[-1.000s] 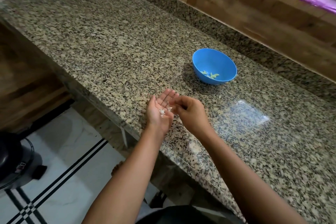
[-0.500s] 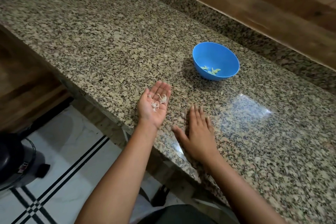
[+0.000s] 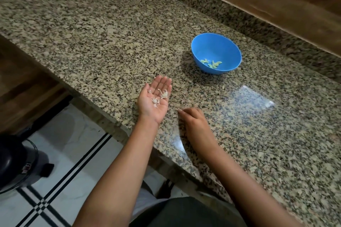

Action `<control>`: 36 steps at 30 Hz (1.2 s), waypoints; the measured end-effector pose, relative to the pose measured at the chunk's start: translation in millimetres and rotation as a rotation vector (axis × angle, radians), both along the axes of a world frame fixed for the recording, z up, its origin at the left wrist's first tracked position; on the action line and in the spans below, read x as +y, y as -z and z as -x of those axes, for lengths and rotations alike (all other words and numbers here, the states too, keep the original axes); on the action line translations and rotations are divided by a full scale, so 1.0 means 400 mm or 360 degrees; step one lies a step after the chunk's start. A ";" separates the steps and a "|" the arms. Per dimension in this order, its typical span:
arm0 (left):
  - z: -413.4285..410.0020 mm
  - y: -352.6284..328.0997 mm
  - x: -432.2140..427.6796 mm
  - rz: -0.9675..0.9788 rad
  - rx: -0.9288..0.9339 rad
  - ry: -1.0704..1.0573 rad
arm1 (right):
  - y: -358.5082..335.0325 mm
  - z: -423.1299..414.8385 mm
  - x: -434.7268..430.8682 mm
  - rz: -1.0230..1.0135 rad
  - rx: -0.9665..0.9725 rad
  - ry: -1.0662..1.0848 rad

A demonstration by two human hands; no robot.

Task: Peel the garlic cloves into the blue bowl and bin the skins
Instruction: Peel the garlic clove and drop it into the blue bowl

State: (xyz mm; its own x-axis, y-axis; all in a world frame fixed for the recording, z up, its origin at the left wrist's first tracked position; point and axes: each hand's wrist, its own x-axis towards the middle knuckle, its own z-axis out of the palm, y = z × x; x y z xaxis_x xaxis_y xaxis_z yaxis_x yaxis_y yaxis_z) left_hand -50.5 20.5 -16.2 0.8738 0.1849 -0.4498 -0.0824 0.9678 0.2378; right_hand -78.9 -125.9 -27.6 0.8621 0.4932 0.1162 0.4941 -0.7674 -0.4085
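Peeling looks done: cloves (image 3: 212,63) lie in the blue bowl (image 3: 212,46), far right on the counter (image 3: 92,24). Binning not yet done: skins (image 3: 159,97) sit on the left hand (image 3: 150,106), palm up, fingers straight and together, near the counter edge. Right hand (image 3: 194,121) is knuckles up just beside it, fingers curled and blurred; cannot tell whether it pinches anything.

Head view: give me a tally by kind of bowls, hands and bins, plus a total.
blue bowl: 1
hands: 2, the left hand and the right hand
black pedal bin: 1
Total: 4
The peeled cloves in the bowl and the garlic skins on the left palm overlap too much to count.
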 end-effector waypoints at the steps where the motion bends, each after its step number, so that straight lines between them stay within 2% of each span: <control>1: 0.002 0.000 -0.003 0.0004 0.0000 -0.0002 | -0.005 0.009 -0.010 0.0003 -0.0024 0.0023; 8: 0.021 -0.001 -0.038 0.0001 0.0026 0.0035 | -0.018 -0.001 -0.004 0.0049 -0.0109 0.0065; 13: 0.031 -0.001 -0.074 -0.0034 0.0067 0.0124 | -0.100 -0.038 0.011 -0.0558 0.0168 0.0275; 17: 0.031 -0.009 -0.104 -0.0207 0.0113 0.0266 | -0.139 -0.063 0.014 -0.0752 0.0406 0.0217; 20: 0.030 -0.014 -0.113 -0.0105 0.0066 0.0242 | -0.134 -0.071 -0.015 -0.0936 0.0453 0.0413; 22: 0.032 -0.013 -0.107 -0.0013 0.0026 0.0178 | -0.121 -0.057 -0.042 -0.0810 0.0389 0.0445; 24: 0.035 -0.008 -0.094 0.0014 0.0009 0.0120 | -0.098 -0.027 -0.065 -0.0540 0.0384 0.0370; 28: 0.034 0.001 -0.067 0.0015 0.0010 0.0050 | -0.027 0.044 -0.077 0.0230 0.0351 0.0050; 30: 0.033 0.001 -0.060 0.0015 0.0015 0.0006 | 0.002 0.050 -0.059 0.0521 0.0273 0.0030; 36: 0.030 -0.007 -0.039 0.0042 0.0001 -0.0075 | 0.019 -0.068 0.049 0.0527 0.0163 0.0059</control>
State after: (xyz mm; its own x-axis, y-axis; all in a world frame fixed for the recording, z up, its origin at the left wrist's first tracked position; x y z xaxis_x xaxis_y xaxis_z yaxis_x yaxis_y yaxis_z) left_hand -62.5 4.7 -13.4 0.8640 0.2138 -0.4559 -0.1278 0.9689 0.2121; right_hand -51.7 -106.5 -35.1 0.8791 0.4577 -0.1329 0.4326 -0.8833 -0.1804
